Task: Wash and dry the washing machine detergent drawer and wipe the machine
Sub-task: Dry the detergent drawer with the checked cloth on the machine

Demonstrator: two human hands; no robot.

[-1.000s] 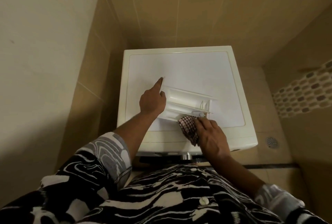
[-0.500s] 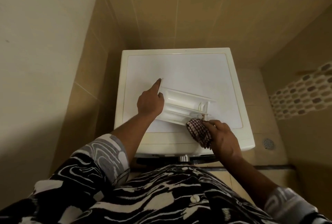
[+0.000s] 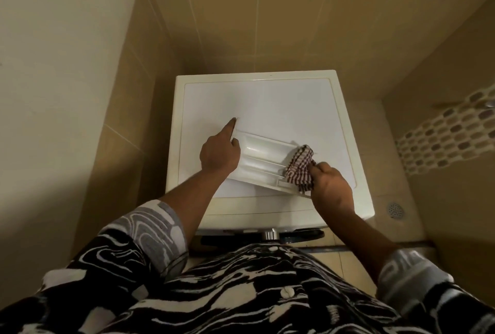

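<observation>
Drawer (image 3: 263, 156) on machine (image 3: 267, 100): left fingers (image 3: 231, 130) grip its end; right fingers (image 3: 317, 167) pinch checked cloth (image 3: 300, 170).

The white detergent drawer (image 3: 263, 158) lies open side up, askew on the flat white top of the washing machine (image 3: 267, 100), near its front edge; ribs divide it lengthwise. A bunched red-and-white checked cloth (image 3: 300, 166) covers its right end.

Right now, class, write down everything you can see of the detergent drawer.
The detergent drawer is white, glossy plastic, long, with ridged dividers forming lengthwise compartments. It lies slantwise on the washing machine top. The left hand holds its left end; the right hand presses a checked cloth onto its right end.
</observation>
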